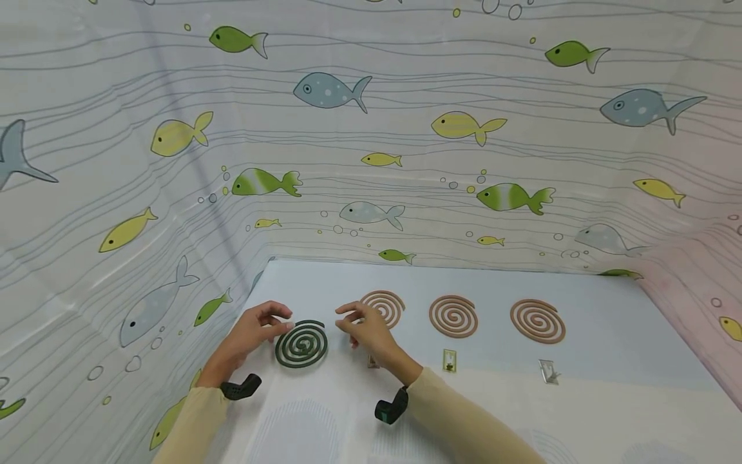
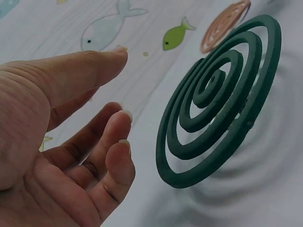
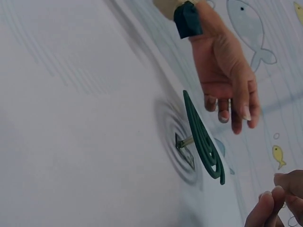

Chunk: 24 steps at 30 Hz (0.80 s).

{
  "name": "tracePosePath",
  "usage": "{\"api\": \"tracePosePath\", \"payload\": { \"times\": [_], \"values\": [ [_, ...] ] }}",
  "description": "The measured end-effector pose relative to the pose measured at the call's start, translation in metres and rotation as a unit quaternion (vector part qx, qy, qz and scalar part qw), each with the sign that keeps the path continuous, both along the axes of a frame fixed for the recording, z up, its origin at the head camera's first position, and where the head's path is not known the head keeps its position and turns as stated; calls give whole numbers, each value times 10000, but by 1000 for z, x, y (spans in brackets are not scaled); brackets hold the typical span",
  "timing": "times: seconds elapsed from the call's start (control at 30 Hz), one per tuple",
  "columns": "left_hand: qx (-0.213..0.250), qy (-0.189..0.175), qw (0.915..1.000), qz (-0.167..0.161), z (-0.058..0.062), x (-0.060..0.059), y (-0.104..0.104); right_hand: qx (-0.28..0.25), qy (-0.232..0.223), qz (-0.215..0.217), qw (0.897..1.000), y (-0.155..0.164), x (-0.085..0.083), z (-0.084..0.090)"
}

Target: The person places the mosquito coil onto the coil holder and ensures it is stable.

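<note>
A dark green mosquito coil sits raised above the table, between the two hands. In the right wrist view a small metal stand props it up from below, and the coil is tilted. My left hand hovers at the coil's left side with relaxed, bent fingers; the left wrist view shows a gap between these fingers and the coil. To the coil's right is my right hand, loosely curled, with nothing visible in it. It partly covers a brown coil and a small metal stand behind it.
Two more brown coils, a middle one and a right one, lie on the white table. Before them lie a gold-coloured stand and a silvery stand. Fish-patterned sheeting surrounds the table's back and sides.
</note>
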<state>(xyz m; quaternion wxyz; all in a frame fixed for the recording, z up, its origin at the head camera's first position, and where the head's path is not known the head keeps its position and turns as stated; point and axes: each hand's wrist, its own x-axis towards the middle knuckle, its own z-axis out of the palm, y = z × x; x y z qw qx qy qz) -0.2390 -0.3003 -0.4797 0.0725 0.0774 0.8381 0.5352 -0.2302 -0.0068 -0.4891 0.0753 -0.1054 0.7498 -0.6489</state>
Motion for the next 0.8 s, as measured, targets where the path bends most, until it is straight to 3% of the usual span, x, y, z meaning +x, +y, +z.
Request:
{"api": "tracePosePath", "payload": {
  "times": [0.37, 0.8],
  "values": [
    [-166, 74, 9998, -106, 7, -12, 19, 12, -1, -156, 9999, 24, -10, 4],
    [-276, 439, 9963, -690, 11, -28, 43, -91, 0, -340, 9994, 46, -19, 2]
  ]
}}
